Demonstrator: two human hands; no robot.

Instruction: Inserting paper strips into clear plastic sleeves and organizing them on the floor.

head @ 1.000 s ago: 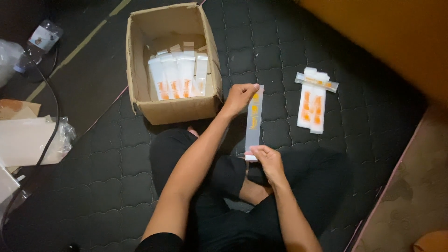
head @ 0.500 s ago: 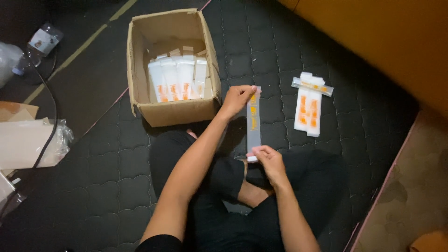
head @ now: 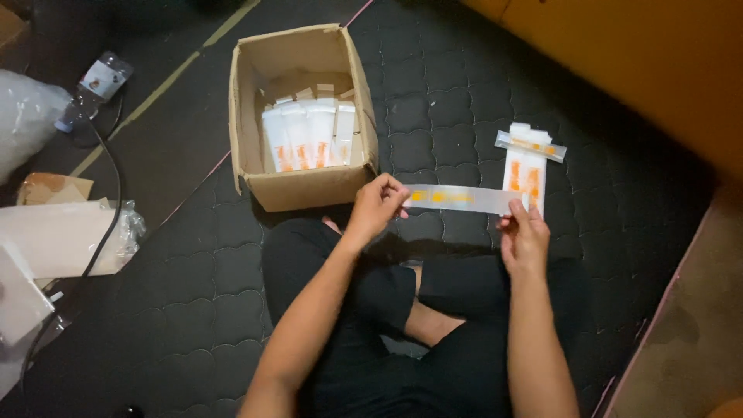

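Note:
I hold a long clear flat packet point(head: 460, 198) with orange print level in front of me. My left hand point(head: 378, 207) pinches its left end and my right hand point(head: 522, 236) pinches its right end. Just past the packet's right end lies a small pile of white and orange packets point(head: 526, 166) on the dark quilted mat, with one more packet laid across its top. An open cardboard box point(head: 306, 186) stands behind my left hand, holding several upright white and orange packets point(head: 308, 133).
My crossed legs in black fill the near middle. At the left lie a black cable point(head: 108, 209), plastic bags point(head: 31, 116) and flat cardboard sheets point(head: 54, 236). An orange wall point(head: 635, 62) runs along the right, with bare floor point(head: 681, 356) beside the mat.
The packet has turned from standing upright between my hands to lying level. My right hand has swung out to the right, toward the pile.

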